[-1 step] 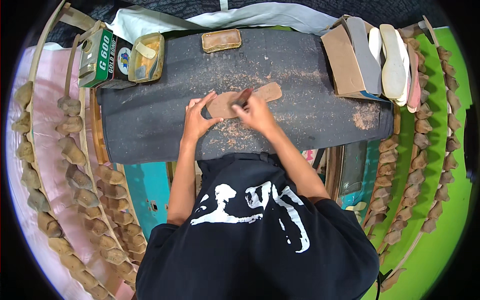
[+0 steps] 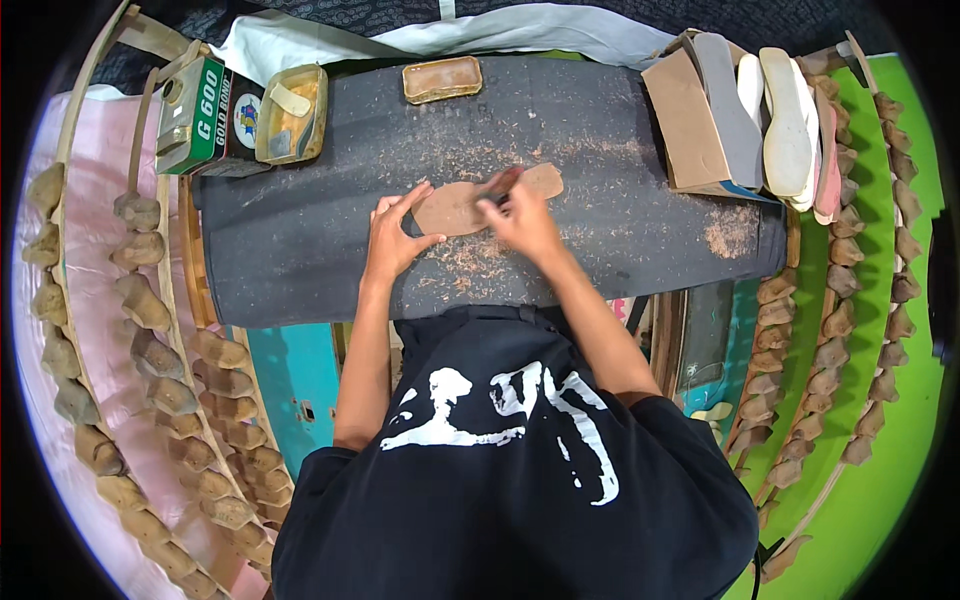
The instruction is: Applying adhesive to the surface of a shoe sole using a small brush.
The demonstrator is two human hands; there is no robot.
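A brown shoe sole (image 2: 447, 212) lies flat on the dark cloth of the workbench, its wider end to the left. My left hand (image 2: 396, 228) steadies that end, fingers at the far edge and thumb at the near edge. Above the sole's middle, my right hand (image 2: 526, 224) grips a dark brown hand tool (image 2: 499, 184), held at a slant against the surface. Motion blurs the tool, so its exact kind does not show. Brown shavings (image 2: 470, 262) are scattered on the cloth around the sole.
A shallow tray (image 2: 442, 80) stands at the far edge. At the far left are a green-and-black can (image 2: 205, 118) and an open yellowish container (image 2: 292, 115). A cardboard box (image 2: 690, 130) with sole pieces stands far right. Racks of wooden shoe lasts (image 2: 158, 355) flank both sides.
My right hand and the tool have shifted a little to the right along the sole. My left hand stays nearly still.
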